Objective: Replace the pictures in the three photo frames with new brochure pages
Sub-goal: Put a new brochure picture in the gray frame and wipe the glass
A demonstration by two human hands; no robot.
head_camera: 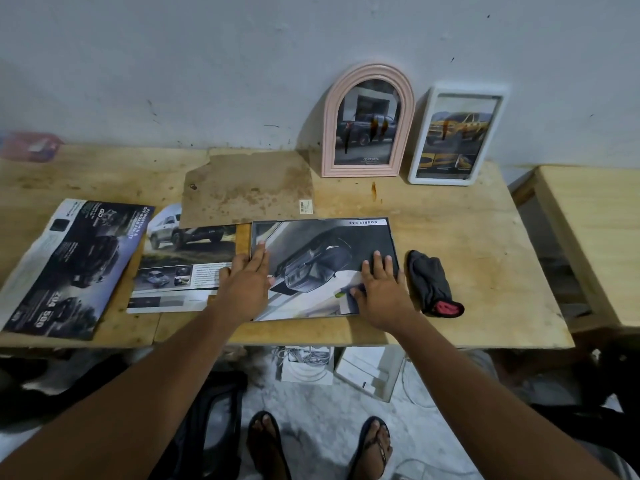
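A large thin-edged frame (388, 221) lies flat at the table's front centre with a dark car brochure page (311, 251) laid in it. My left hand (247, 271) presses flat on the page's left edge. My right hand (381, 282) presses flat on its right side, fingers spread. A pink arched frame (367, 72) and a white rectangular frame (420, 140) lean upright on the wall at the back, each holding a car picture. A brown backing board (242, 188) lies behind the flat frame. Loose brochure pages (187, 258) and a folded brochure (69, 265) lie to the left.
A dark grey cloth with a red patch (433, 285) lies just right of the flat frame. The wooden table (485, 271) ends close to me; a second table (595, 237) stands to the right. Boxes and cables (346, 368) sit on the floor under the table.
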